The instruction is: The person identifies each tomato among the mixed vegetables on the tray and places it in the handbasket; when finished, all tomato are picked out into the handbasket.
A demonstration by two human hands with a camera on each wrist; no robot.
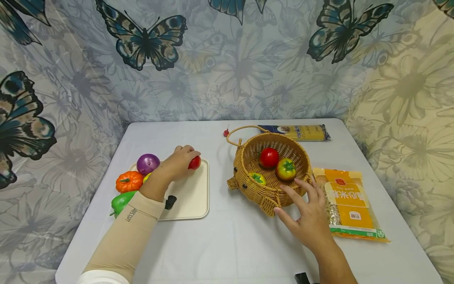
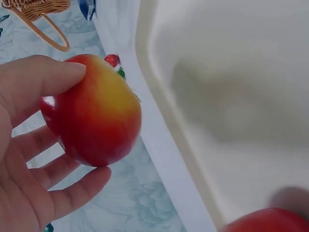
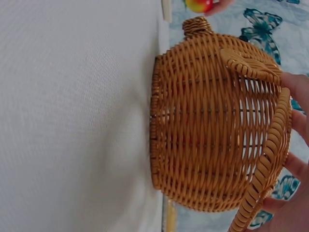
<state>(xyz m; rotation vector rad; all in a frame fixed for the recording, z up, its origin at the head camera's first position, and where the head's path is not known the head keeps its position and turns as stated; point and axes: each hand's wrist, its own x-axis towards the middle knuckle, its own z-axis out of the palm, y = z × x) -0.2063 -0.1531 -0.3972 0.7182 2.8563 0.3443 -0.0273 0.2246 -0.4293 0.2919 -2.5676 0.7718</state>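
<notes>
My left hand (image 1: pixel 179 161) holds a glossy tomato (image 2: pixel 96 116), red with a yellow patch, above the cream tray (image 1: pixel 193 205). The left wrist view shows the thumb on its upper side and the fingers spread below. Another red tomato (image 2: pixel 270 222) shows at that view's lower corner. My right hand (image 1: pixel 308 213) has its fingers spread and touches the near right rim of the wicker basket (image 1: pixel 248 193), which has an animal face. In the basket lie a red tomato (image 1: pixel 269 157), a green-and-red tomato (image 1: pixel 285 169) and a partly hidden one (image 1: pixel 258 178).
Left of the tray are a purple onion (image 1: pixel 147 164), an orange pumpkin (image 1: pixel 129 182) and a green pepper (image 1: pixel 122 202). Right of the basket lies a bag of grain (image 1: pixel 351 205); a pasta packet (image 1: pixel 306 133) is behind it. A small red item (image 1: pixel 226 133) lies near the basket handle.
</notes>
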